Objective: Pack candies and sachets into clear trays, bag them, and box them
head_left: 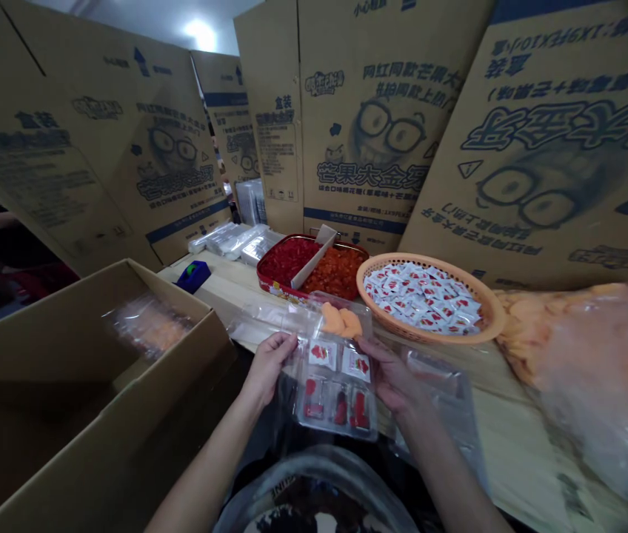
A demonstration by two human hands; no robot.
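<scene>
A clear plastic blister tray (336, 429) hangs tilted over the table's front edge, held between my two hands. My left hand (270, 366) pinches its left edge between thumb and fingers. Closed on the opposite edge is my right hand (395, 376), its fingers partly behind the plastic. Orange pieces (341, 320) lie in the top of the tray. Two white sachets (323, 354) with red print sit side by side in the middle. Red pieces (341, 409) fill three lower compartments. Clear plastic (269, 317) lies beside the tray's upper left; its kind is unclear.
Behind stand a divided red tin (261, 280) of red and orange pieces and an orange basket (492, 314) of sachets. An open carton (181, 359) is at left, a blue tape dispenser (193, 276) beyond. A bag of orange pieces (580, 348) lies right. Cardboard panels (275, 111) wall the back.
</scene>
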